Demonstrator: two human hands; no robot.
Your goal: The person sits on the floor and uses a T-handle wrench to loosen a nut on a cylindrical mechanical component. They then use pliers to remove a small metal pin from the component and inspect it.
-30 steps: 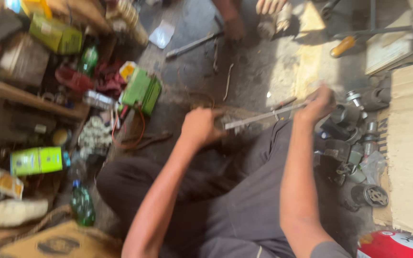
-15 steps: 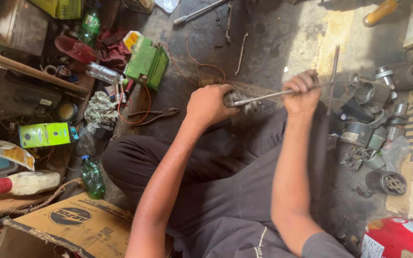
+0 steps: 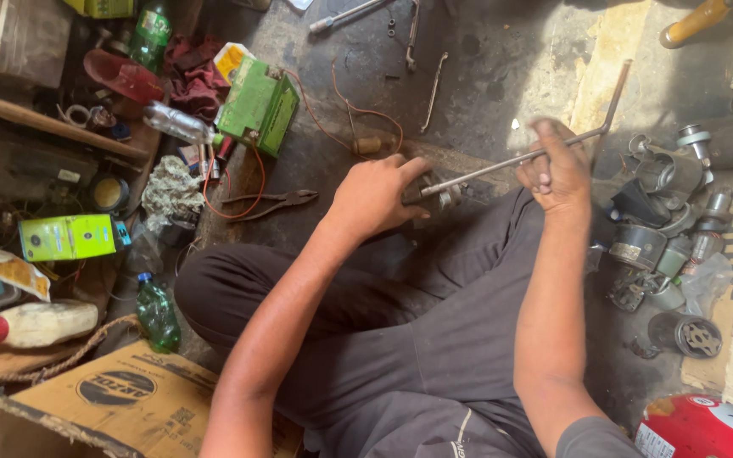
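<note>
A long L-shaped metal wrench (image 3: 519, 158) is held across the lap, its socket end seated on a small metal part (image 3: 443, 197) just beside the left knee. The left hand (image 3: 375, 197) is closed over that part, fingers curled against it where the wrench meets it. The right hand (image 3: 557, 170) is wrapped round the wrench shaft nearer its bent end, though it is blurred and the grip cannot be told exactly; the bent handle rises beyond it toward the upper right.

The concrete floor (image 3: 502, 59) is dark, stained and partly sunlit. To the left of the left hand, pliers (image 3: 269, 203) are laid flat, and a green box-shaped battery (image 3: 258, 103) with red wires is set beyond them. A cluster of grey metal parts (image 3: 663, 220) is piled to the right of the right hand. A green plastic bottle (image 3: 156, 312) is stood near a cardboard box (image 3: 112, 399) at the lower left.
</note>
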